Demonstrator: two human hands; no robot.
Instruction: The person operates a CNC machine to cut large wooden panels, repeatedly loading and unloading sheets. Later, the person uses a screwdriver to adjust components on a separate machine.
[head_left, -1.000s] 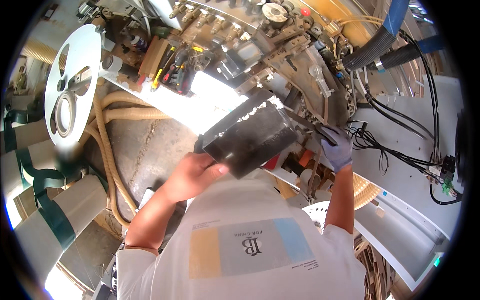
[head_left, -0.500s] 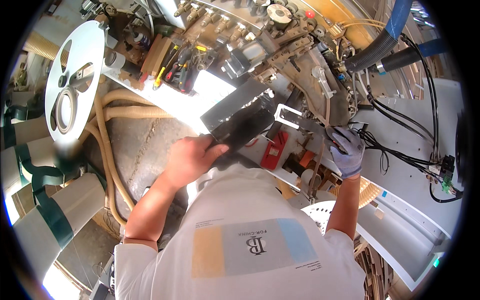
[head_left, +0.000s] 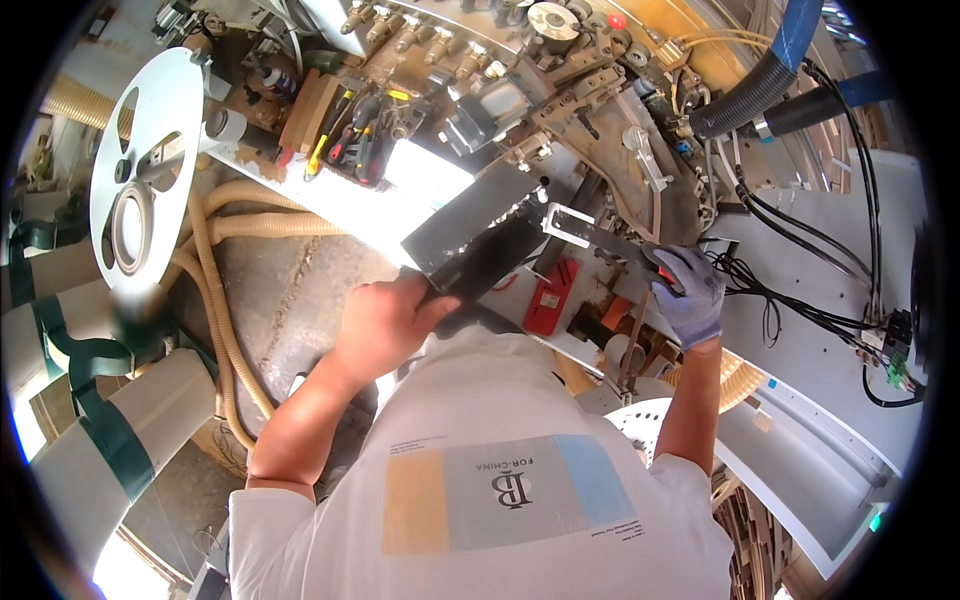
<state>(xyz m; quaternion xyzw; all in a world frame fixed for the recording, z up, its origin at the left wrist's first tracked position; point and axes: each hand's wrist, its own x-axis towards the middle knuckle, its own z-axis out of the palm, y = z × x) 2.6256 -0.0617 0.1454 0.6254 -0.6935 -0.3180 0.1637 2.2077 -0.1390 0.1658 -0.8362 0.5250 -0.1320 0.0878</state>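
My bare left hand (head_left: 385,325) grips the near left corner of a black, box-shaped block (head_left: 480,225), thumb along its near side. The block is tilted in front of my shirt, with shiny, worn patches along one edge. My right hand (head_left: 690,298), in a grey glove, is closed at the end of a dark flat bar (head_left: 615,244). A red bit shows between the gloved fingers; the rest of what they hold is hidden. The bar's white U-shaped end (head_left: 568,225) points at the block's right end, touching or very close; I cannot tell which.
Machine parts (head_left: 590,100) fill the bench beyond the block. Screwdrivers and other hand tools (head_left: 355,135) lie at its left. A red flat case (head_left: 550,297) sits below the bar. Black cables (head_left: 775,290) run at right; beige hoses (head_left: 215,300) and a white reel (head_left: 150,170) stand left.
The bar's U-shaped end has shifted slightly left and up, along with the gloved right hand. The block has turned a little. Both hands keep their hold.
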